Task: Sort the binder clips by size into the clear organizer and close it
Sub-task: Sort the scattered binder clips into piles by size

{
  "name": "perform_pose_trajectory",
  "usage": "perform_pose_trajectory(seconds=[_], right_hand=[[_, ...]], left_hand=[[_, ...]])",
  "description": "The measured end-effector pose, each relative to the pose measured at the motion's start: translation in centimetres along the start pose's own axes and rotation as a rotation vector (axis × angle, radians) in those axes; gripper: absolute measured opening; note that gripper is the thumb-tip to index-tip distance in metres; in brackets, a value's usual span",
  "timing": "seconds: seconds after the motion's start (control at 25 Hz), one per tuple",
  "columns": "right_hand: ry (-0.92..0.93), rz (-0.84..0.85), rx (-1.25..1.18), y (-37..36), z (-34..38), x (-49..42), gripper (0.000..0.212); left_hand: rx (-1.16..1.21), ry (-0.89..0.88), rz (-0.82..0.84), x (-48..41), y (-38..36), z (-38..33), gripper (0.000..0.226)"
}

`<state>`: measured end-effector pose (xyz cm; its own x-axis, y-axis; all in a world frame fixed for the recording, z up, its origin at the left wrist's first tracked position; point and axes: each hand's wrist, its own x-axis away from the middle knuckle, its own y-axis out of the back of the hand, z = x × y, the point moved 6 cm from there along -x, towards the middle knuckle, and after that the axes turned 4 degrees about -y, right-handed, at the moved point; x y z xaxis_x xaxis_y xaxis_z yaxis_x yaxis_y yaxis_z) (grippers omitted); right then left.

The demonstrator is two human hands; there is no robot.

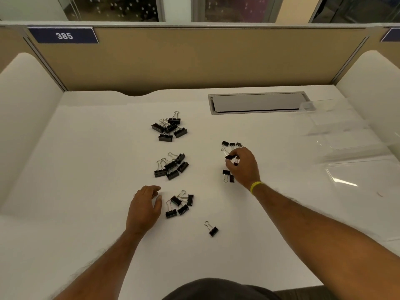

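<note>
Both forearms reach out over the white bench (86, 169), the right one wearing a yellow wristband (255, 187). Closest of the clips is a lone clip (213, 229) lying apart from the rest. Just beyond it sits the near pile (179, 204), with the left hand (145, 207) resting beside it, fingers loosely curled and holding nothing. A middle pile (172, 166) and a far pile (168, 127) lie further out in the same line.

Over a scatter of small clips (232, 145) the right hand (243, 165) pinches one small black clip (230, 157) between thumb and fingertips. The clear organizer (346, 148) stands at the bench's right side, well apart from the piles (its compartments are hard to make out, and I see no clips in it).

By my reading the grouping by size is nearly done and the filling has not begun. Next the pinched clip needs to join its size group or go to a compartment, and the stray one needs a pile.
</note>
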<state>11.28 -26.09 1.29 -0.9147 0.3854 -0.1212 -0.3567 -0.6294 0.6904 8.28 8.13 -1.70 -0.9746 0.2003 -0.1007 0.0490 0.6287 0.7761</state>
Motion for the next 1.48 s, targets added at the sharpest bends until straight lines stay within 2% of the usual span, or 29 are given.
perform_pose_trajectory(seconds=[0.28,0.56,0.72,0.84,1.08,1.28,1.48], right_hand=[[0.239,0.28,0.07,-6.5,7.4,7.9,0.022],[0.386,0.422,0.236,-9.9,10.8,12.8,0.025],[0.404,0.437,0.318,-10.7,11.4,13.4,0.029],[0.408,0.434,0.347,-10.7,11.2,13.3,0.04],[0.329,0.415,0.32,-9.1,8.9,12.6,0.047],[0.269,0.373,0.232,-7.4,7.2,12.0,0.03],[0.18,0.303,0.106,-5.1,4.4,11.5,0.013]], left_hand=[[0.007,-0.032,0.012,1.7,-0.1,0.7,0.025],[0.01,-0.038,0.023,2.3,-0.5,0.7,0.026],[0.008,-0.047,0.034,2.3,-0.7,1.0,0.025],[0.003,-0.067,0.043,2.2,-0.6,1.1,0.023],[-0.006,-0.099,0.039,2.2,-0.5,1.0,0.02],[-0.012,-0.104,0.058,1.8,-0.6,1.0,0.021],[-0.009,-0.125,0.002,1.6,-0.2,-0.3,0.02]])
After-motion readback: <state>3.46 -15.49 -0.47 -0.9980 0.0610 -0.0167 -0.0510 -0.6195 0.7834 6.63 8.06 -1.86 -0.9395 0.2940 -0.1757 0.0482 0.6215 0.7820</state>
